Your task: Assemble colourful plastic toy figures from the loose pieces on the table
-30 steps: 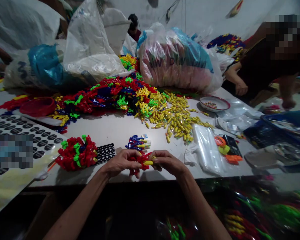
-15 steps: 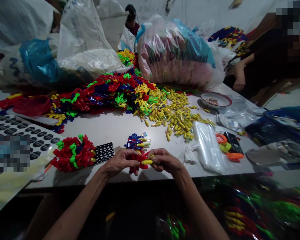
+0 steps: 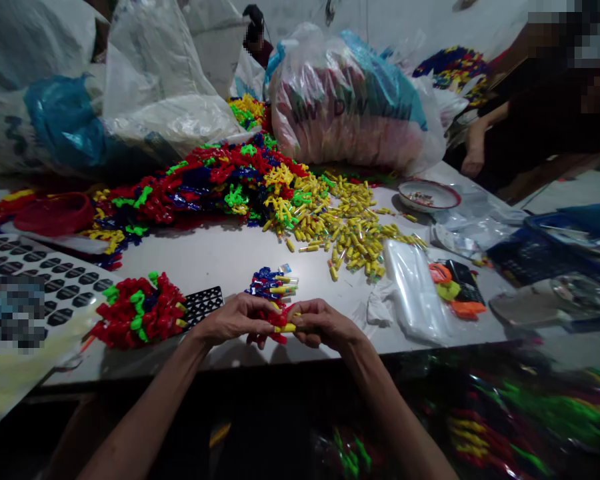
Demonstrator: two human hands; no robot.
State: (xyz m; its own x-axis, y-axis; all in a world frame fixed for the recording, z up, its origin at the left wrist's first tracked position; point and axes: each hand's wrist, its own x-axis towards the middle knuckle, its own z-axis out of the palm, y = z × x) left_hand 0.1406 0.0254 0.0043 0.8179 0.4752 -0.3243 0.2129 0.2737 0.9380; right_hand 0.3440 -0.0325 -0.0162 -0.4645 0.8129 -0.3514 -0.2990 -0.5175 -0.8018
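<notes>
Over the table's near edge, my left hand [image 3: 233, 320] pinches a red plastic toy piece [image 3: 280, 318], partly covered by fingers. My right hand [image 3: 323, 323] has its thumb and fingers closed on the end of a small yellow tube [image 3: 285, 328], which lies against the red piece. Just beyond them rests a cluster of blue plastic pieces [image 3: 264, 283] with yellow tubes sticking out to the right. On the left sits a bundle of red plastic pieces [image 3: 167, 300] with some green ones. A black patterned card [image 3: 207, 301] lies next to that bundle.
Yellow tubes [image 3: 353, 220] lie heaped beyond my hands, beside a pile of coloured plastic pieces [image 3: 195, 180]. Clear plastic bags [image 3: 413, 287], a rimmed bowl [image 3: 453, 195] and a blue basket [image 3: 525, 247] are right. Large sacks [image 3: 355, 107] stand behind. Another person's hand [image 3: 474, 160] hangs far right.
My right hand has moved slightly left, closer to my left hand, and less of the yellow tube and red piece shows between them. The whole view has shifted a little.
</notes>
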